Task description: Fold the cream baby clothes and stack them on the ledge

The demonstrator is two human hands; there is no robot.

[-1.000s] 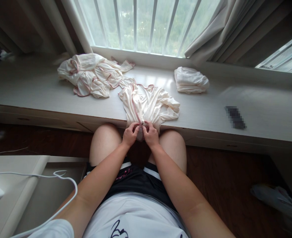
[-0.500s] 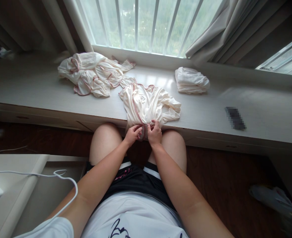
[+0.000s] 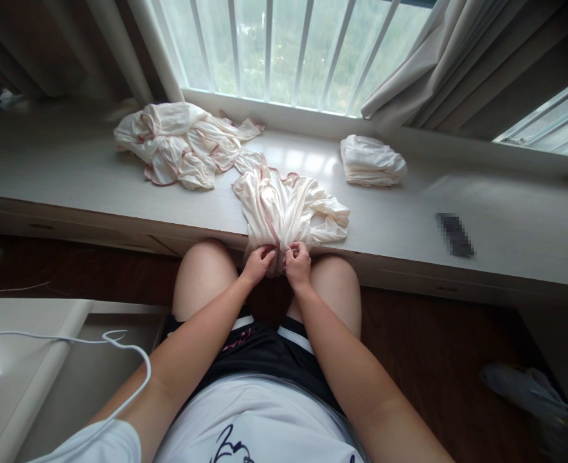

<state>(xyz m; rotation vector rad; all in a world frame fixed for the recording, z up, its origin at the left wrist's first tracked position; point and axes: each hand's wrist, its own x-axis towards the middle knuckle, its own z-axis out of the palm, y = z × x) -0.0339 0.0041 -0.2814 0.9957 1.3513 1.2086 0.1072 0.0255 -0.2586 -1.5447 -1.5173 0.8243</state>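
Note:
A cream garment with pink piping [image 3: 284, 202], looking like a pajama top, lies spread on the window ledge, and its lower part hangs over the front edge between my knees. My left hand [image 3: 259, 265] pinches the cloth just left of the piped front opening. On the other side of that opening, my right hand [image 3: 297, 265] has its fingers closed on the fabric. Small fasteners, if there are any, are too small to make out. One sleeve spreads to the right on the ledge.
A rumpled heap of similar piped clothing [image 3: 182, 141] sits to the left on the ledge [image 3: 72, 173]. Folded white cloth [image 3: 373, 161] rests at the right, with a dark blurred-out object [image 3: 455, 235] beyond. A white cable [image 3: 139, 350] crosses near my left arm; a plastic bag [image 3: 529, 389] is on the floor.
My right hand has moved slightly down and closed its fingers on the cloth. The left hand has shifted slightly and now pinches the fabric beside the opening, which looks drawn straighter.

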